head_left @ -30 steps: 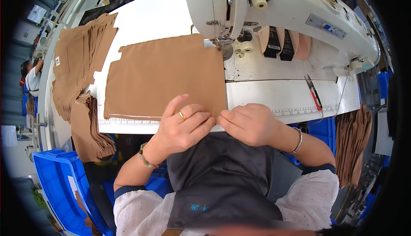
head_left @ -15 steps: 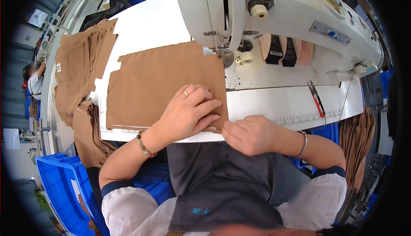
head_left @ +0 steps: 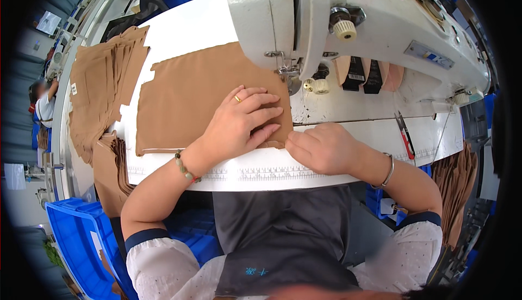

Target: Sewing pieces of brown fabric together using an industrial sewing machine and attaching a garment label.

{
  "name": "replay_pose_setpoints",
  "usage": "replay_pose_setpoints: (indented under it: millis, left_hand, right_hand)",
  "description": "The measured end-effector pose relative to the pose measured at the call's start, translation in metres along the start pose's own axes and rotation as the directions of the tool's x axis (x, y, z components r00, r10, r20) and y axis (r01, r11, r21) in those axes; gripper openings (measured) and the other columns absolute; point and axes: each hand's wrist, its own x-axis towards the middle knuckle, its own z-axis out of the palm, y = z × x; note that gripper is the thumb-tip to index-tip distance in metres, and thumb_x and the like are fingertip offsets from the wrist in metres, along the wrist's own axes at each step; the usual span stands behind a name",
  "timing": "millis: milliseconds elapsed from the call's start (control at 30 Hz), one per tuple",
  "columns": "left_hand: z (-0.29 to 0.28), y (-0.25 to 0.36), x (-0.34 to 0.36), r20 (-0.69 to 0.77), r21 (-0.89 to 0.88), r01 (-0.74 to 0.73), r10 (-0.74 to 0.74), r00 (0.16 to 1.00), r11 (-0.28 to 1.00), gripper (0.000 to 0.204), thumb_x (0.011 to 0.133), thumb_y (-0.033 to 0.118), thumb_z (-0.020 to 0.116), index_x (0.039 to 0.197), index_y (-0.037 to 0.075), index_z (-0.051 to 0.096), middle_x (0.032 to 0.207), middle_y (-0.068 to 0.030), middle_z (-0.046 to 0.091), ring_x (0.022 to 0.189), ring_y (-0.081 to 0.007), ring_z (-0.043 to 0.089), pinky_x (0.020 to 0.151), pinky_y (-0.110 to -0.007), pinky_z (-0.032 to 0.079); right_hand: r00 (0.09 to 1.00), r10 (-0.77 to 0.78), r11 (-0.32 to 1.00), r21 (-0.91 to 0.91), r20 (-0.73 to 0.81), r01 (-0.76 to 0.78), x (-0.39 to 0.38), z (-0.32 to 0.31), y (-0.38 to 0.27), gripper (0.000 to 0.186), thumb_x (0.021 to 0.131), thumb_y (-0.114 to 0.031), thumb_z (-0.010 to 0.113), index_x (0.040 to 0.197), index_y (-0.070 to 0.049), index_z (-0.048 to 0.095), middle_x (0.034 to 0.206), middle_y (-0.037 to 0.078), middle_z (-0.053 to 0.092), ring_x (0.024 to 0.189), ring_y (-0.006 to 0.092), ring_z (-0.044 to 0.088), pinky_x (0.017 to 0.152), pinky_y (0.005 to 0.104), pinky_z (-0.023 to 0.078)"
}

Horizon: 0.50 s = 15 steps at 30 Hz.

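A brown fabric panel (head_left: 190, 93) lies flat on the white sewing table, its right edge running beneath the presser foot (head_left: 290, 71) of a white sewing machine (head_left: 348, 17). My left hand (head_left: 242, 118) rests on the panel near its right side, fingers spread and stretched out. At the panel's near right corner, my right hand (head_left: 323, 149) is closed, thumb and forefinger pinching the fabric edge. Its other fingers are curled under and partly hidden. The needle tip is too small to make out.
Brown cut pieces (head_left: 100, 82) are piled at the left, with more (head_left: 117, 175) hanging over the edge. Red-handled thread snips (head_left: 405, 137) lie at the right. A ruler strip (head_left: 255, 174) follows the near edge. A blue bin (head_left: 81, 245) stands lower left; brown pieces (head_left: 457, 191) hang at right.
The panel has slid away from me, further under the machine head. Both hands moved forward with it, and the left fingers spread wider. More of the ruler strip now shows.
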Motion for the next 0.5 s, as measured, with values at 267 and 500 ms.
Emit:
replay_pose_setpoints:
  millis: [267,500]
  left_hand:
    - [-0.001,-0.024,0.021,-0.043,-0.056,-0.006,0.004,0.999,0.998,0.028,0.079,0.013,0.081,0.106,0.008,0.078,0.116,-0.0076,0.071,0.106,-0.0298,0.063,0.095,-0.04,0.051]
    - [0.0,-0.044,0.033,-0.075,-0.062,0.002,-0.006,0.997,0.998,0.025,0.079,0.015,0.08,0.102,0.007,0.078,0.109,-0.0082,0.072,0.105,-0.0309,0.063,0.093,-0.039,0.052]
  right_hand:
    - [0.996,0.047,0.999,0.007,-0.077,-0.047,0.005,0.012,0.025,0.01,0.076,-0.013,0.067,0.076,-0.009,0.058,0.068,0.003,0.051,0.054,0.0157,0.058,0.045,0.0309,0.047]
    - [0.991,0.107,0.994,0.02,-0.086,-0.106,0.009,0.02,0.043,0.01,0.076,-0.012,0.066,0.077,-0.008,0.057,0.069,0.004,0.052,0.054,0.0199,0.058,0.047,0.0342,0.047]
